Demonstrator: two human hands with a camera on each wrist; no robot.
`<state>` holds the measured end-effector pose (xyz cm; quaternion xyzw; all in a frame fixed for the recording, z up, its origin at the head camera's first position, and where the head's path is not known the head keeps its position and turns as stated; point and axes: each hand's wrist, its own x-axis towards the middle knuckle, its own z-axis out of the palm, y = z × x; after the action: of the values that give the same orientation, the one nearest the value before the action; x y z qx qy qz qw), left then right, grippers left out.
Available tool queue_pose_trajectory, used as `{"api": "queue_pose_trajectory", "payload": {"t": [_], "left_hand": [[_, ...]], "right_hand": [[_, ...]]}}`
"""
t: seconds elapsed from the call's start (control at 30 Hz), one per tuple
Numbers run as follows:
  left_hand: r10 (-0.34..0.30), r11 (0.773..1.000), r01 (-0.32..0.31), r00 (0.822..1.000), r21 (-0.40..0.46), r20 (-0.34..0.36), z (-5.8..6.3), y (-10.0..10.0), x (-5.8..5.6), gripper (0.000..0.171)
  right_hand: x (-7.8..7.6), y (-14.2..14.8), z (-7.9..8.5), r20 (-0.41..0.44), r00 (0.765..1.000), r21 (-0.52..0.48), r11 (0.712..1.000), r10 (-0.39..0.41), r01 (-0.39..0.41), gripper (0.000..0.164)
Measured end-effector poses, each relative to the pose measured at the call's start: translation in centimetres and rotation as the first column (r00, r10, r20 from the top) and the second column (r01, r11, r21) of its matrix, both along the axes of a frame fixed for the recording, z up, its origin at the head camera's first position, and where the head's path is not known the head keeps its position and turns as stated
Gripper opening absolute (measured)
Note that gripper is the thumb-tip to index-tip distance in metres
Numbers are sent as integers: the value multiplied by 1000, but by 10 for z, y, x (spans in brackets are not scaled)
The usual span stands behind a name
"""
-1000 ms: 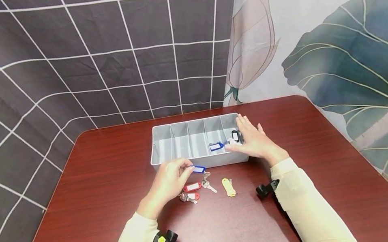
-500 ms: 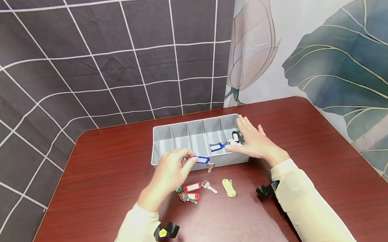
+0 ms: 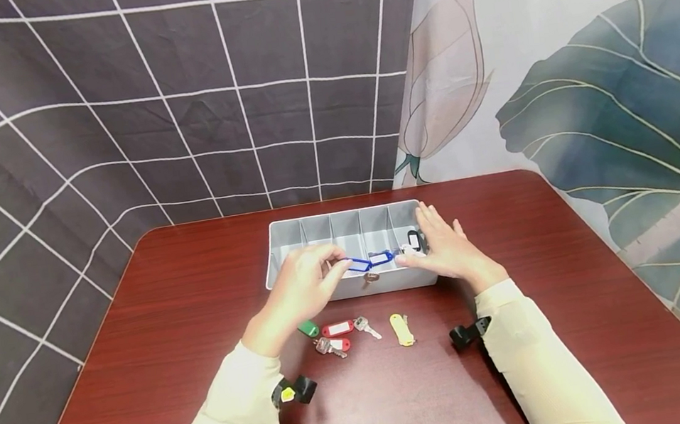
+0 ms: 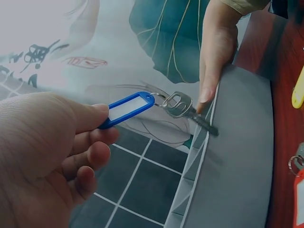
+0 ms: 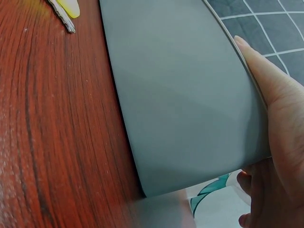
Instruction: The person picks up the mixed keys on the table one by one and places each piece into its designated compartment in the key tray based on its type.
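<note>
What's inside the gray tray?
A blue tag in the second compartment from the right, a black tag in the rightmost. The left hand and right hand hide other parts.

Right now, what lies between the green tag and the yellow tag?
In the head view, a red tag and a key, with a second red tag and keys just lower in the picture.

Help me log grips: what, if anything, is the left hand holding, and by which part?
A blue tag, pinched in the fingers by the end opposite its key.
</note>
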<state>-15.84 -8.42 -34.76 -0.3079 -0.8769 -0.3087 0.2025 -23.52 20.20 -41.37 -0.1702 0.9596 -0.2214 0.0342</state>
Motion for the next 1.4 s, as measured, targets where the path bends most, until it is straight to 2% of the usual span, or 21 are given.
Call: {"api": "queue_pose_trajectory", "payload": {"t": [0.23,0.5,0.7,0.9,1.13,1.27,1.4], "left_hand": [[-20,999,20,1000,25,-5,14,6,-9,4],[-42,999,42,999,35,12,25,14,-29,5],[-47,998,44,996,42,74,30,21,-44,7],[-50,998,43,985,47,163,29,30,-62,8],[-11,1000,9,979,9,204,23,38,-80,8],[13,1000,-8,970,-23,243,22,41,-86,8],[21,999,-8,969,-53,247,22,44,-92,9]], "right_hand": [[1,0,0,7,1000,-10,1000,-1,1,117],[0,-1,1,3,1000,-13,1000,-10,10,117],[0,-2,3,5,1000,-20,1000,-9,9,118],[0,-2,2,12,1000,-3,1000,-9,9,119],[0,-2,2,14,1000,-15,1000,-7,7,118],[0,-2,1,13,1000,-16,1000,-5,5,118],[0,-2,1,8,1000,-21,1000,-10,10,119]]}}
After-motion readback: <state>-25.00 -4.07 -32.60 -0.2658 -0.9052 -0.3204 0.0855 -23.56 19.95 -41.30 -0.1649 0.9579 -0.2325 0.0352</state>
